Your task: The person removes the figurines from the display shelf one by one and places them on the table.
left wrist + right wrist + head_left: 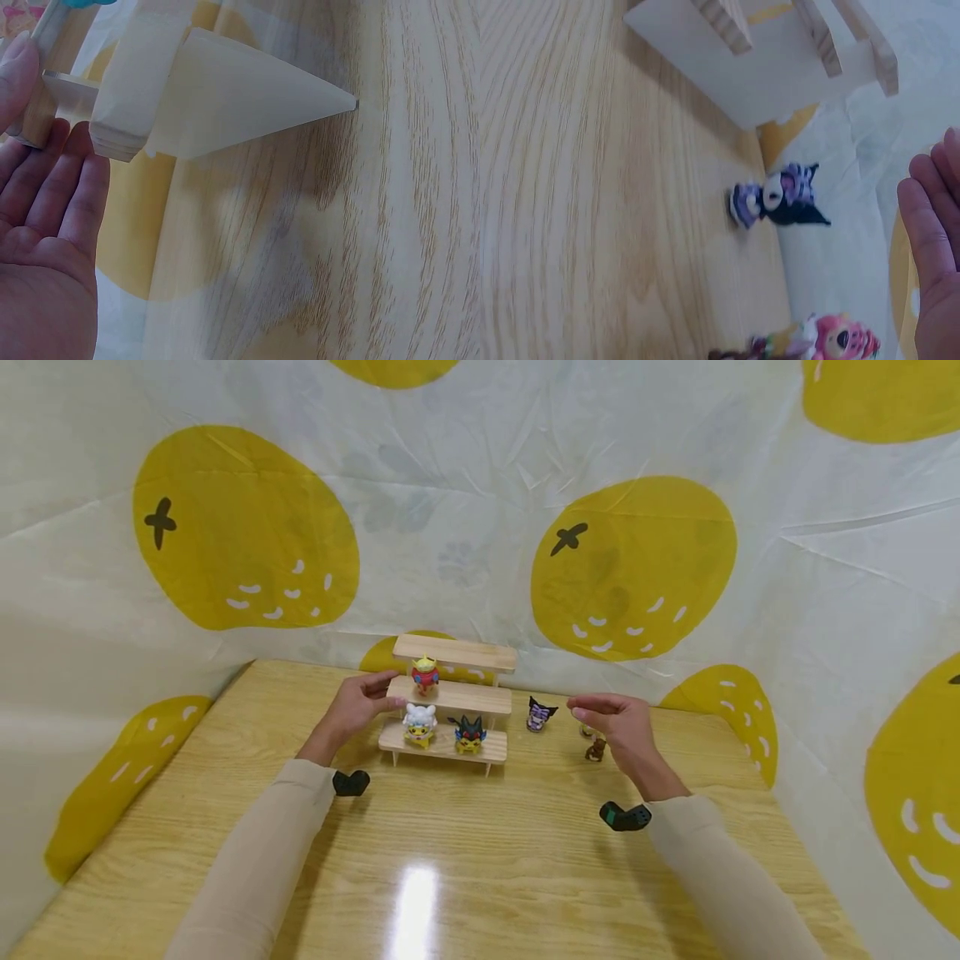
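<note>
My left hand (354,708) is at the left end of a three-step wooden display stand (467,696), its thumb and fingers on either side of the middle board. The left wrist view shows the fingers (64,187) against that board's end. A red figurine with a yellow top (425,676) stands on the middle step. On the bottom step are a white-hooded yellow figurine (419,727) and a black-eared yellow one (470,735). Holding nothing, my right hand (621,727) hovers with extended fingers over figurines on the table, partly hiding one.
A black-and-purple figurine (774,196) stands right of the stand. Farther right are a small brown figurine (595,750) and a pink bear figurine (840,339). A white curtain (450,568) with yellow fruit prints hangs behind the wooden table (525,860).
</note>
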Available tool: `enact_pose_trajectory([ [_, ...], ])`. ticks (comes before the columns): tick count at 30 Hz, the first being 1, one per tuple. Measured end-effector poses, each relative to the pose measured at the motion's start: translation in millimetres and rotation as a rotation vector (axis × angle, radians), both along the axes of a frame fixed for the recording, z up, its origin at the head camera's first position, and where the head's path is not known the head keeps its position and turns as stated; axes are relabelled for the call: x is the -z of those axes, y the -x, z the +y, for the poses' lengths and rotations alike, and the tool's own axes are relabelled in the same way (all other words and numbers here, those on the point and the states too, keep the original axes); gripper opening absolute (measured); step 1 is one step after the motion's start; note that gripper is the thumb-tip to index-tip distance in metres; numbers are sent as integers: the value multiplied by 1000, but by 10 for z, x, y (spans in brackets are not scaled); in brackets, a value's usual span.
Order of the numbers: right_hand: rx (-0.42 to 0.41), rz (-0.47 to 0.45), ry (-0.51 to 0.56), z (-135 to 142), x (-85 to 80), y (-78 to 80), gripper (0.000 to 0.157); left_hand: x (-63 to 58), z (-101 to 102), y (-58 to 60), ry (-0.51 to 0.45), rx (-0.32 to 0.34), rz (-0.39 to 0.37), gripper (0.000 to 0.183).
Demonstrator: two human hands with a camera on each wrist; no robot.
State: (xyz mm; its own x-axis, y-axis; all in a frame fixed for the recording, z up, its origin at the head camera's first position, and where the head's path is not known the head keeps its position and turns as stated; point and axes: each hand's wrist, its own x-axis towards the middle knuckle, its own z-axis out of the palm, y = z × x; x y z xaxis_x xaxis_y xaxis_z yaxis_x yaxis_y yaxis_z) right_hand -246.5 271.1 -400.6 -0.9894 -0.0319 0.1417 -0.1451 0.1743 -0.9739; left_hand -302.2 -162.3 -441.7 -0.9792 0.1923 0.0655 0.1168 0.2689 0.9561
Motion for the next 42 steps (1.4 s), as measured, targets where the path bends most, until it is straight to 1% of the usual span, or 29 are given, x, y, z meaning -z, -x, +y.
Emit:
enact_pose_trajectory([
  [6,-14,-1,-102,-180,-106,7,35,-1,29,-3,-4,10,0,66],
  [9,-24,-9,-124,-271,-151,27,33,-13,19,0,4,15,0,66],
  [11,-33,-13,-132,-333,-178,37,30,-24,14,-2,7,7,-5,65],
  [18,-68,7,-72,-559,-226,93,30,-31,6,11,13,9,4,65],
  [21,-81,0,-54,-644,-236,107,30,-20,-2,8,12,9,3,66],
  [26,-85,-9,-46,-748,-257,125,29,-19,-1,3,20,5,-1,66],
  [33,-100,-12,-50,-878,-277,194,29,-22,-1,10,18,5,3,66],
  [42,-91,-25,-45,-1063,-324,224,26,-19,2,6,13,6,-2,65],
])
